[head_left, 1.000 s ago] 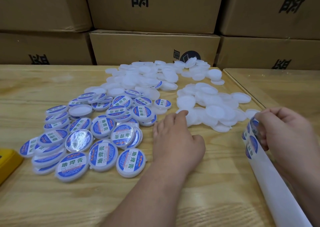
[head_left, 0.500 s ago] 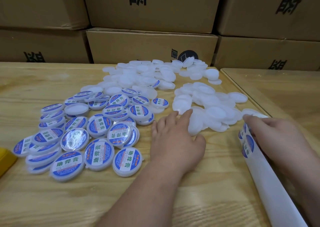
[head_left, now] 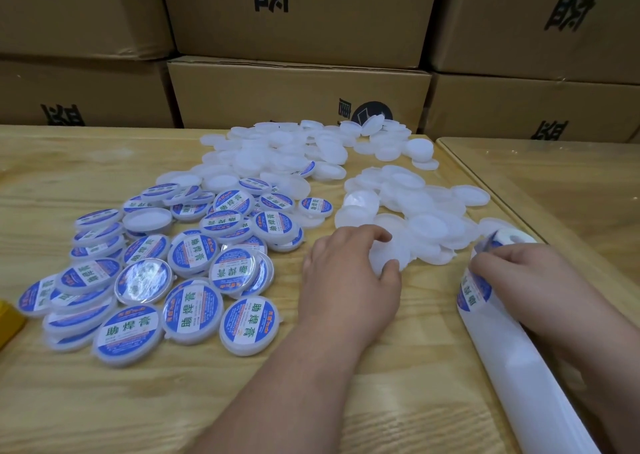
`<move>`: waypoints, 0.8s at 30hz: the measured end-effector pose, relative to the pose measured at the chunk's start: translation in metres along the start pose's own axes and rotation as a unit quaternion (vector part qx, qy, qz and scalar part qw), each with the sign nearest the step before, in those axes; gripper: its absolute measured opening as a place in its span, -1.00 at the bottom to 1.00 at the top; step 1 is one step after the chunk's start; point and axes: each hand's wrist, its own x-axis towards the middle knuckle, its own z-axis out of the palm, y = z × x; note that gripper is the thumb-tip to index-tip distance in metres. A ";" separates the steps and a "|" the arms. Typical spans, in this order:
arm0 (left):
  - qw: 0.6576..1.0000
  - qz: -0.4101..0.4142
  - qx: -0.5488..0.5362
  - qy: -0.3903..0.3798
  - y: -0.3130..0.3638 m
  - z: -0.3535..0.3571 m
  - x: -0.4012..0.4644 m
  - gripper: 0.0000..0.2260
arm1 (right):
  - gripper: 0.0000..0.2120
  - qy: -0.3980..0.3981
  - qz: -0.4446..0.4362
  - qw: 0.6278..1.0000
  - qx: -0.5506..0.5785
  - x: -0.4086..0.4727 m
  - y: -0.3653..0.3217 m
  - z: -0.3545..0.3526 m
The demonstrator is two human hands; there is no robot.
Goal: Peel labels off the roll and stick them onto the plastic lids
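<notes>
Grabbing next blank lid (head_left: pixel 388 257) off the worktop (head_left: pixel 398 398) pile, left hand (head_left: pixel 349 280) fingers curled round its edge. Right hand (head_left: pixel 519 273) fingertips pinch a label (head_left: pixel 475 292) on the roll (head_left: pixel 498 318). Next, probably: peel label, press it centered on lid.

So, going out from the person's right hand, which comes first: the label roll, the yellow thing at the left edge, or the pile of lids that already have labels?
From the right hand:
1. Label roll, right under its fingers at the right edge of the table.
2. Labelled lids, a blue-and-white pile left of centre, beyond the left hand.
3. Yellow thing, at the far left edge, only partly in view.
</notes>
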 end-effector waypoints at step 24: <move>0.992 0.071 -0.104 0.028 0.004 -0.001 -0.001 -0.82 | -0.66 -0.078 -0.049 0.955 0.283 0.012 0.011 0.016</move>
